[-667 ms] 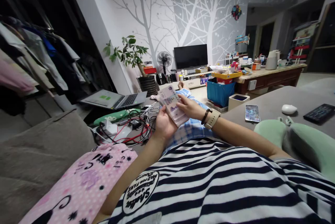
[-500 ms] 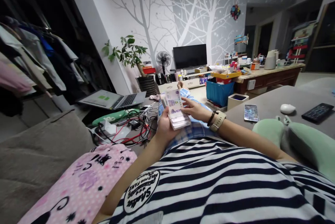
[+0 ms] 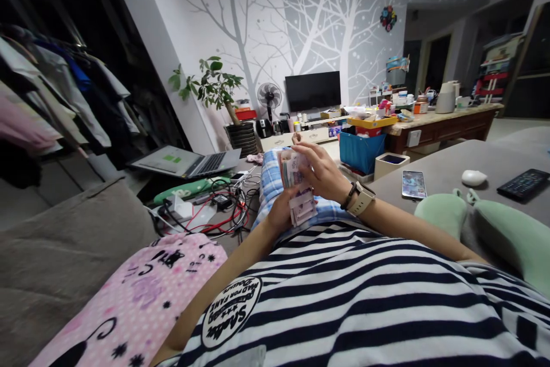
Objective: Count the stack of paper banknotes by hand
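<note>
A thick stack of purplish banknotes (image 3: 303, 206) lies in my left hand (image 3: 281, 209), above my lap. The left fingers wrap its left side and underside, with the thumb across the notes. At the upper end the notes fan apart, and a few edges show pink and green. My right hand (image 3: 323, 175) reaches over from the right, its fingers bent over the upper right of the notes and gripping there. The right fingertips partly cover the notes, so how many they pinch is hidden. A pale-strapped watch (image 3: 361, 200) is on the right wrist.
Beside my legs on the left are tangled cables (image 3: 232, 206) and an open laptop (image 3: 184, 164). A pink blanket (image 3: 141, 298) lies nearer. To the right are a phone (image 3: 413, 185), a white case (image 3: 474, 177), a remote (image 3: 523, 185) and a green neck pillow (image 3: 511, 229).
My right hand has risen and bent over the upper part of the notes. The stack has shifted slightly right and lower, and its upper notes have fanned apart.
</note>
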`<state>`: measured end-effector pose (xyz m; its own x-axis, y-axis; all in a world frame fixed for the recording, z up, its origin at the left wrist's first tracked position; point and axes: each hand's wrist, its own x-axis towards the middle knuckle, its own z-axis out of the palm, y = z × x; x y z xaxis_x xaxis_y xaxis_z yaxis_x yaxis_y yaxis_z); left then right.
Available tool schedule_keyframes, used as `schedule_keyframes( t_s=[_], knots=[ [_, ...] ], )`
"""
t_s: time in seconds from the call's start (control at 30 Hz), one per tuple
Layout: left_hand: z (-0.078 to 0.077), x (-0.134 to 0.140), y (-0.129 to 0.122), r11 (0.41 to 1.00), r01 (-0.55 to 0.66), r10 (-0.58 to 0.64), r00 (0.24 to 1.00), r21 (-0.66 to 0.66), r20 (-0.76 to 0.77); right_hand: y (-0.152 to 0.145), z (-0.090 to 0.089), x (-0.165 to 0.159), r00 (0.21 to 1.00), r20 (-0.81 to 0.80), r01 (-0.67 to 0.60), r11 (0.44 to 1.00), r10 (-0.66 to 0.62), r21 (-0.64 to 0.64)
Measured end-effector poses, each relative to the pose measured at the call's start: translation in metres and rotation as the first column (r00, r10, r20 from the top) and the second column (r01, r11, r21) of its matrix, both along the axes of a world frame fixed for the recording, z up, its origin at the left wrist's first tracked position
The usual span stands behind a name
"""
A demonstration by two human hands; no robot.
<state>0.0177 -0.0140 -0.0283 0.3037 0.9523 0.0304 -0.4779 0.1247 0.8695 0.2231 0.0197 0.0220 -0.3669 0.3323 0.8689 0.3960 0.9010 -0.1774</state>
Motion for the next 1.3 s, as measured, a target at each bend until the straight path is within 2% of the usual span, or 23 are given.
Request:
schedule_keyframes(
  t_s=[0.1,0.2,0.4,0.57,0.67,0.73,0.83,0.9,0.97,1.03,1.1,1.17,1.23,1.3],
  knots=[
    [-0.003,-0.001,0.0,0.991,0.091,-0.079,0.99,0.098,-0.118,-0.01,0.0,0.008,0.997,0.045,0.058,0.998,-0.06,0.037],
    [-0.005,-0.004,0.001,0.966,0.171,-0.142,0.978,0.193,-0.151,-0.017,0.0,0.013,0.99,0.088,0.101,0.992,-0.108,0.072],
    [-0.009,-0.006,0.004,0.958,0.211,-0.17,0.963,0.195,-0.21,-0.02,-0.004,0.017,0.985,0.121,0.114,0.988,-0.126,0.1],
    [-0.021,-0.002,0.007,0.926,0.212,-0.118,0.949,0.312,-0.294,-0.007,-0.009,0.018,0.995,0.026,0.097,0.995,-0.097,0.007],
    [-0.026,-0.005,0.012,0.949,0.202,-0.119,0.94,0.241,-0.321,0.006,-0.013,0.017,0.997,-0.071,0.017,0.987,-0.029,-0.161],
    [-0.024,-0.01,0.015,0.953,0.238,-0.163,0.923,0.185,-0.349,0.011,-0.018,0.017,0.988,-0.157,-0.047,0.944,-0.005,-0.328],
    [-0.018,-0.016,0.018,0.927,0.326,-0.238,0.893,0.184,-0.381,0.011,-0.025,0.014,0.95,-0.312,-0.176,0.813,-0.008,-0.555],
    [-0.014,-0.018,0.018,0.904,0.364,-0.255,0.88,0.225,-0.402,0.007,-0.028,0.011,0.921,-0.39,-0.266,0.735,0.002,-0.624],
    [-0.011,-0.019,0.017,0.898,0.364,-0.236,0.873,0.247,-0.426,0.003,-0.03,0.009,0.913,-0.404,-0.319,0.709,0.052,-0.629],
    [-0.011,-0.017,0.014,0.916,0.327,-0.201,0.876,0.233,-0.439,0.0,-0.031,0.007,0.929,-0.357,-0.303,0.758,0.099,-0.578],
    [-0.013,-0.015,0.011,0.931,0.29,-0.172,0.884,0.221,-0.434,-0.001,-0.031,0.008,0.95,-0.303,-0.211,0.864,0.072,-0.456],
    [-0.017,-0.013,0.009,0.94,0.251,-0.145,0.907,0.232,-0.396,-0.001,-0.031,0.01,0.961,-0.277,-0.075,0.957,-0.006,-0.28],
    [-0.022,-0.01,0.01,0.957,0.168,-0.086,0.943,0.238,-0.322,-0.001,-0.03,0.015,0.968,-0.241,0.041,0.992,-0.07,-0.121],
    [-0.027,-0.008,0.013,0.976,0.146,-0.09,0.945,0.162,-0.313,-0.001,-0.027,0.018,0.98,-0.166,0.103,0.994,-0.107,-0.032]
  ],
)
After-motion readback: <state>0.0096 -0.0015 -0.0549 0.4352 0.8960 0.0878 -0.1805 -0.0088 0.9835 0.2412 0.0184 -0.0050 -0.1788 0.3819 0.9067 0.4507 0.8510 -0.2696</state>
